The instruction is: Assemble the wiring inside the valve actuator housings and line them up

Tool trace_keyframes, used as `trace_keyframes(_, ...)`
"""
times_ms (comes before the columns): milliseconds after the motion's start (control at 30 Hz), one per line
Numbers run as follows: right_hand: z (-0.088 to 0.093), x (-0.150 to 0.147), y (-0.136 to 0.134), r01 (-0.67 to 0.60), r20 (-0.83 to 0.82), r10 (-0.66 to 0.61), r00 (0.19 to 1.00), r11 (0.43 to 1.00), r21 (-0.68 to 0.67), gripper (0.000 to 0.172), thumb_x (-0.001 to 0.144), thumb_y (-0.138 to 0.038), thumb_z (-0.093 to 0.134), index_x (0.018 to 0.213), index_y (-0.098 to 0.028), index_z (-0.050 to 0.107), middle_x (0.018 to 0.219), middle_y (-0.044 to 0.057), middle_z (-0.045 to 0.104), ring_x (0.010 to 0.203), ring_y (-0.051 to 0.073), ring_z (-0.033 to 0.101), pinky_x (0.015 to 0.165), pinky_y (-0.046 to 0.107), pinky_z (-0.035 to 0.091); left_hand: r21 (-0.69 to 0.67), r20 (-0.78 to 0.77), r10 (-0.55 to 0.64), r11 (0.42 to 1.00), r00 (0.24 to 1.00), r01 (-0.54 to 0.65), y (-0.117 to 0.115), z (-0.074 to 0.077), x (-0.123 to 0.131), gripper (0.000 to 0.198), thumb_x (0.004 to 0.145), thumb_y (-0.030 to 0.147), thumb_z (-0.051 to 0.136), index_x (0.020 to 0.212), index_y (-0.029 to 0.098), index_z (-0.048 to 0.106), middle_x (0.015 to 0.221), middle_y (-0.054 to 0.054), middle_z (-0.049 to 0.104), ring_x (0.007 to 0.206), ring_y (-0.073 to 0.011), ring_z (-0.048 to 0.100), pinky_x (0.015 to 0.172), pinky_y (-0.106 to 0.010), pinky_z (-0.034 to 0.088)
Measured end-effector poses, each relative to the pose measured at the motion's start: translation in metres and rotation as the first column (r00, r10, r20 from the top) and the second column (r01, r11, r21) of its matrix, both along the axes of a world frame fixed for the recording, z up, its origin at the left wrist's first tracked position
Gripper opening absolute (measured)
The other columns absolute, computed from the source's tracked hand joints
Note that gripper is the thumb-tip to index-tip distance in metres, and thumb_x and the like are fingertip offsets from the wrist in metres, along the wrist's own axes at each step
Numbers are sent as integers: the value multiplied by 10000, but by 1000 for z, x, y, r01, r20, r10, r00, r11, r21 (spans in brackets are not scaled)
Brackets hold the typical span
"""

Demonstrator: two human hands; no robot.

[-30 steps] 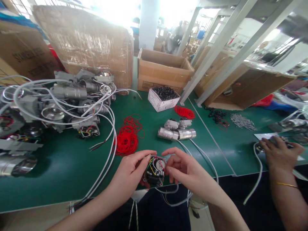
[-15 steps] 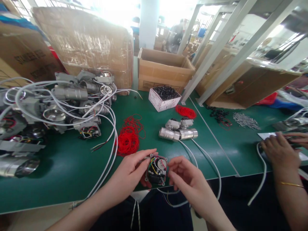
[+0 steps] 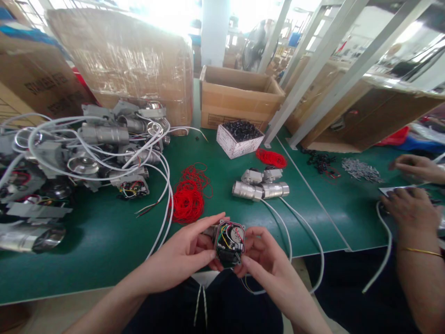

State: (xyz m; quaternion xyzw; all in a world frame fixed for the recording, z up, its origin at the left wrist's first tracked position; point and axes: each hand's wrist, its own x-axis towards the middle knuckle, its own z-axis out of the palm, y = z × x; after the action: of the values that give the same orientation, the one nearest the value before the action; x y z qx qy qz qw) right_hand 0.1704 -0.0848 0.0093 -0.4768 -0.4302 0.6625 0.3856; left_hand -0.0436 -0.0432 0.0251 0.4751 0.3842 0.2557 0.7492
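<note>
Here the left hand and right hand are both closed on the wire box, just above the near edge of the table. It looks small, light and hard, but its thin wires could snap, so the sides are the safe place to hold. The green table looks flat and smooth. The room is bright, with cartons behind.
</note>
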Motion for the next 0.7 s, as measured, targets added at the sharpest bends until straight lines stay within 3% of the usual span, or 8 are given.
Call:
trace_keyframes(333, -10, -6, 0, 41, -55, -42, 998, 999, -27, 382, 860, -364, 748, 1096, -251, 470, 850, -22, 602, 737, 162, 653, 658, 281, 532, -95, 20, 97, 991, 995, -94, -6, -5, 9, 760, 728, 180, 680, 1447, 176, 433, 954, -46, 760, 766, -166, 710, 731, -291, 564)
trace_keyframes(700, -20, -8, -1, 134, -157, -135, 978, 991, -18, 371, 823, -257, 781, 1066, -245, 501, 831, -29, 591, 715, 130, 590, 591, 216, 470, -109, 23, 142, 984, 990, -138, -6, -2, 14, 722, 717, 224, 710, 1382, 152, 438, 948, -73, 754, 732, -169, 693, 699, -292, 540)
